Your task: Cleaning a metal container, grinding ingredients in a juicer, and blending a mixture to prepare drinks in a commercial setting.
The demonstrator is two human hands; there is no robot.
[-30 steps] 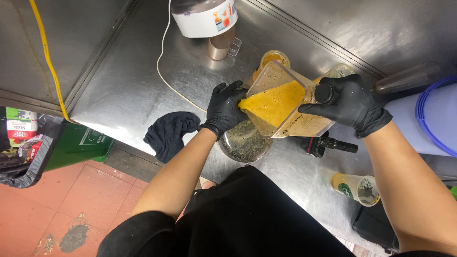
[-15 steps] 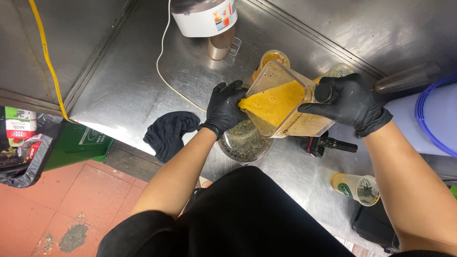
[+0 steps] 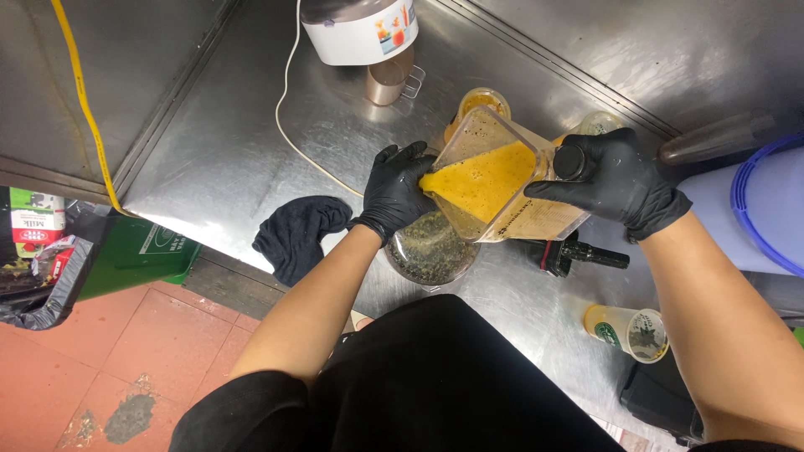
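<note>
Far left of both grips, a green bin (image 3: 138, 255) with a pale label on its side stands on the red tiled floor, and beside it a white and red carton (image 3: 33, 226) pokes out of a black bag. A dark cloth (image 3: 297, 234) lies on the steel counter (image 3: 226, 151), just left of the left hand (image 3: 398, 192). That gloved left grip is curled down around the rim of a round strainer (image 3: 431, 251) full of dark green pulp, which sits just below the hand. Above the grip stands a white blender base (image 3: 356, 29) with a small coloured fruit picture. Between the two grips, a clear blender jug (image 3: 494, 184) is tilted, orange liquid pooled at its spout over the strainer. The gloved right hand (image 3: 611, 180) is clenched around the jug's handle. Below that grip a clear cup (image 3: 636, 331) with a green round label stands on the counter.
</note>
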